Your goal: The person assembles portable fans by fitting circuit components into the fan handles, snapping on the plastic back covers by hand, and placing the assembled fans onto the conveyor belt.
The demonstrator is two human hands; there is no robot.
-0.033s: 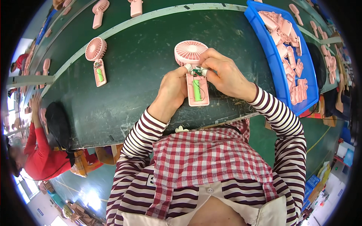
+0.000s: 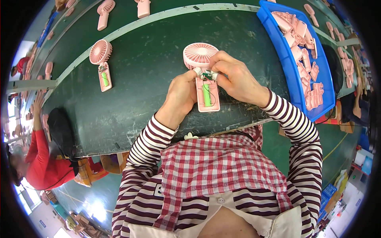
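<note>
A pink handheld fan (image 2: 200,55) lies on the dark green table in front of me, its handle opened up. Inside the handle show a bright green battery cell (image 2: 206,95), thin wires and a small green circuit board (image 2: 206,75) just below the fan head. My left hand (image 2: 178,93) is closed along the left side of the handle, its white-covered thumb against the board's left end. From the right, my right hand (image 2: 240,77) pinches at the board's right end, its thumb also wearing a white cover. The fingertips partly hide the board.
A blue bin (image 2: 279,51) with several pink shell pieces (image 2: 305,59) stands at the right. Another opened pink fan (image 2: 100,51) lies to the left. Beyond a pale rail (image 2: 158,16) are more fans. At far left sits a person in red (image 2: 53,168), near a black chair back (image 2: 61,129).
</note>
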